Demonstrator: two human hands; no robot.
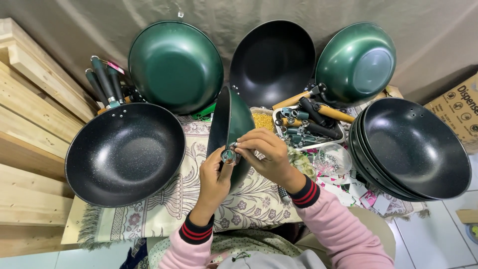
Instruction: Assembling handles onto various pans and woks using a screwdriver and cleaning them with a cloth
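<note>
A green wok (pixel 230 122) with a black inside stands on its edge in front of me, over a patterned cloth (pixel 164 199). My left hand (pixel 215 180) grips its rim from below and presses a small round metal fitting (pixel 228 156) against it. My right hand (pixel 266 155) pinches at the same fitting from the right, fingertips touching the rim. Both arms wear pink sleeves with dark striped cuffs.
A black wok (pixel 124 154) lies at left, a stack of black woks (pixel 416 149) at right. Three more woks (pixel 175 65) lean on the back wall. A white tray (pixel 308 127) of handles and metal parts, loose handles (pixel 104 79), wooden planks (pixel 30 99) and a cardboard box (pixel 458 112) surround them.
</note>
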